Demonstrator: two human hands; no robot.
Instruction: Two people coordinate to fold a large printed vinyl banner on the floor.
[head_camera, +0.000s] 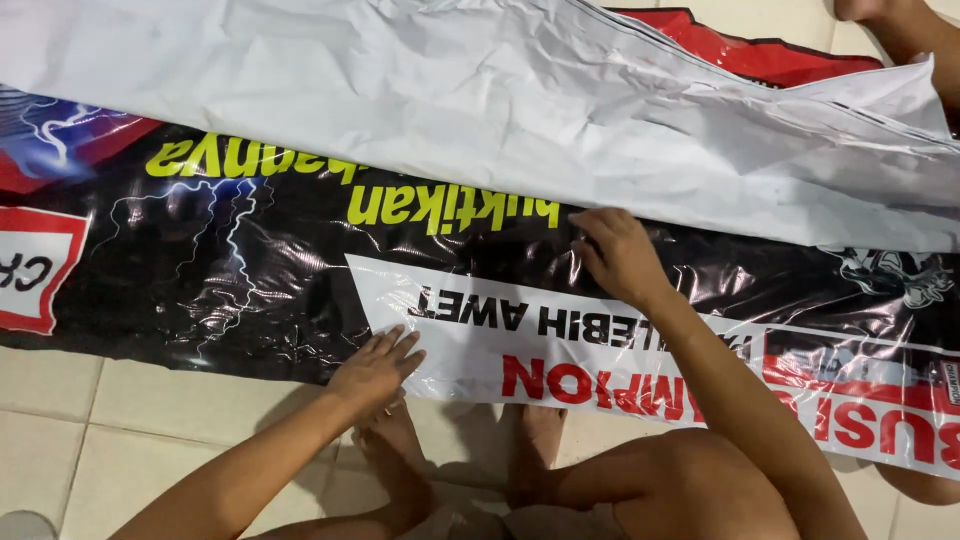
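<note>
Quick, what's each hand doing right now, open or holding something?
Left hand: open, fingers flat on the printed banner, holding nothing.
Right hand: fingers curled on the banner by the white folded-over part; grip cannot be told.

- Likely a home floor: pale square tiles (150, 410) with grout lines.
- Person squats barefoot (feet (400, 440) on tile) over a glossy printed banner (250, 270) spread flat.

The banner (300, 270) is glossy black with white-blue lightning streaks at nine o'clock, yellow-green lettering, a white band carrying black and red letters, and red patches. Its folded-over back (500, 110) is plain white. The floor tiles (150, 440) are cream.
</note>
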